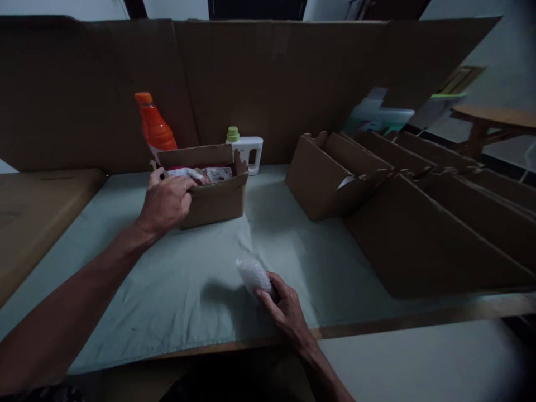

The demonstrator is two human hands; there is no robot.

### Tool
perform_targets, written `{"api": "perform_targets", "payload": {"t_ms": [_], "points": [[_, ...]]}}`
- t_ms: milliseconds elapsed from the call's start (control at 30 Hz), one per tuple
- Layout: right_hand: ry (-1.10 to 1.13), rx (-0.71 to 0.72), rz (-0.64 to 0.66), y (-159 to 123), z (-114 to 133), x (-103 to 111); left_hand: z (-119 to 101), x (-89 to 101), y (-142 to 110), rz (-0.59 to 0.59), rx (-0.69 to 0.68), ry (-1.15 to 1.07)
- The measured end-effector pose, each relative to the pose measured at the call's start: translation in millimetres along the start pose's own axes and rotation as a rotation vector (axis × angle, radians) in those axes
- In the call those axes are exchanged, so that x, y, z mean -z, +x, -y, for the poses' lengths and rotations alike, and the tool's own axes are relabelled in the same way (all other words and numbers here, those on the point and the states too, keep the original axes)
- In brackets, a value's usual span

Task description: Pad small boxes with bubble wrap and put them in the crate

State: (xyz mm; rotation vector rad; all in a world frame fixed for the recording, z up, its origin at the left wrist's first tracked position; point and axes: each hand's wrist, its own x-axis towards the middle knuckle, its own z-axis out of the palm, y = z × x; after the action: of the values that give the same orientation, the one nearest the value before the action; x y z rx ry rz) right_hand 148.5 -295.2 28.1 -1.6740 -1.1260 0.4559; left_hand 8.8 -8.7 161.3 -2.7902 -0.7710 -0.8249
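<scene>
Dim room: cloth-covered work table (280, 234), cardboard screen (285, 72).
The work table is extending beneath the left hand (167, 201); the screen is standing upright beyond it. Farther off, to the right of the right hand (287, 310), a pale wall (508, 67) is rising and a wooden table (498, 116) is standing. Weak, cool light is casting soft shadows.

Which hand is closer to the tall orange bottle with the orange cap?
Left. The left hand is at the small brown cardboard box just in front of the orange bottle; the right hand is farther off, holding clear bubble wrap.
</scene>
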Motion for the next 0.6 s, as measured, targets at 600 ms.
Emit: {"api": "perform_targets", "payload": {"t_ms": [600], "points": [[-0.754, 0.633, 0.178, 98.6, 182.3, 26.0, -64.8, 80.7, -148.3, -0.145, -0.123, -0.213]]}}
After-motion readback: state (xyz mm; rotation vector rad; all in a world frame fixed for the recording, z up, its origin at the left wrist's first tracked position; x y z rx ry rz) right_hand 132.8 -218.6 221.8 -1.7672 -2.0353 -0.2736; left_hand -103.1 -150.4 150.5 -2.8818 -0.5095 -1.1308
